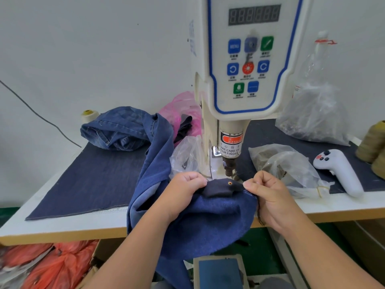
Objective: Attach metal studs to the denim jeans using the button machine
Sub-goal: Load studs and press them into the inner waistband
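Head view looked down on a white worktable (62,221) laid with a dark denim mat (98,180), a pale wall (83,49) rising behind it. Nearest, at 6 o'clock, the denim jeans (208,222) draped over the table's front edge. The left hand (183,192) pinched a dark folded flap of them from 9 o'clock, fingers curled; the right hand (268,197) pinched the edge from 3 o'clock. Between the two hands sat a metal stud (229,183), just below the button machine (245,80), whose punch stood at 12 o'clock. Clear plastic bags (287,165) and a white controller (337,170) lay toward 2 o'clock; more folded denim (116,130) lay at 10 o'clock.
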{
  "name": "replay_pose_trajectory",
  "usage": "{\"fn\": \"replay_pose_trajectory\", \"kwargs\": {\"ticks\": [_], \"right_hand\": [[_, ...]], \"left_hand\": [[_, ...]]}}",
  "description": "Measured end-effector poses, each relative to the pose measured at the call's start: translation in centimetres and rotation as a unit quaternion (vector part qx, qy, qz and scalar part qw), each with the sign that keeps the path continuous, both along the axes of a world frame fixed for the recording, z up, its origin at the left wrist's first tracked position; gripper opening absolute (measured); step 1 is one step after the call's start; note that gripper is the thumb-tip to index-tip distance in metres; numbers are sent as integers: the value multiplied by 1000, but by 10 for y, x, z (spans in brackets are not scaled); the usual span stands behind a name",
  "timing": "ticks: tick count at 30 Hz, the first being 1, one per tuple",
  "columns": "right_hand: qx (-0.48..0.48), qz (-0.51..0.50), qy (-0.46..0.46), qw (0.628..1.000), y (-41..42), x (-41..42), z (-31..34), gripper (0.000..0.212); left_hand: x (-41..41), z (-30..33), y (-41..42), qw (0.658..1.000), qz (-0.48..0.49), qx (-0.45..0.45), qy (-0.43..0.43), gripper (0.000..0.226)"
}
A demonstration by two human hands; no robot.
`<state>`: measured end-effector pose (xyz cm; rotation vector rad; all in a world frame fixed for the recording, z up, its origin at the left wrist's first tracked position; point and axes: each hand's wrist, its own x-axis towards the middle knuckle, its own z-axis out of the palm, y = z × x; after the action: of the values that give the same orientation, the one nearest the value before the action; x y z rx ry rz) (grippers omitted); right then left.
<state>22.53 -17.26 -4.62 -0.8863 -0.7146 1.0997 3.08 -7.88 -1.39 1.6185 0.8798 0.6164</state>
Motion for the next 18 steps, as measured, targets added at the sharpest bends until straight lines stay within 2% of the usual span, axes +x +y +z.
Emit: {"fn": "replay_pose_trajectory", "kwargs": {"ticks": [7, 10, 13, 15, 16, 18], "right_hand": [[9, -1, -9, 1000, -28, -7, -1, 26], [9, -6, -41, 999, -42, -11, -1, 27], [-6, 7, -134, 991, -53, -15, 4, 26], [-26, 50, -230, 972, -62, -21, 14, 12], [-44, 79, -271, 958, -65, -24, 19, 11], [-93, 119, -369, 917, -70, -30, 26, 26]], "left_hand": [[-26, 20, -15, 985, -76, 118, 102, 19], [-37, 32, -22, 963, -93, 186, 169, 17], [-43, 42, -29, 954, -95, 207, 197, 17], [-42, 46, -34, 956, -106, 198, 190, 19], [-41, 46, -37, 958, -111, 193, 180, 19], [-37, 48, -42, 965, -121, 176, 150, 20]]}}
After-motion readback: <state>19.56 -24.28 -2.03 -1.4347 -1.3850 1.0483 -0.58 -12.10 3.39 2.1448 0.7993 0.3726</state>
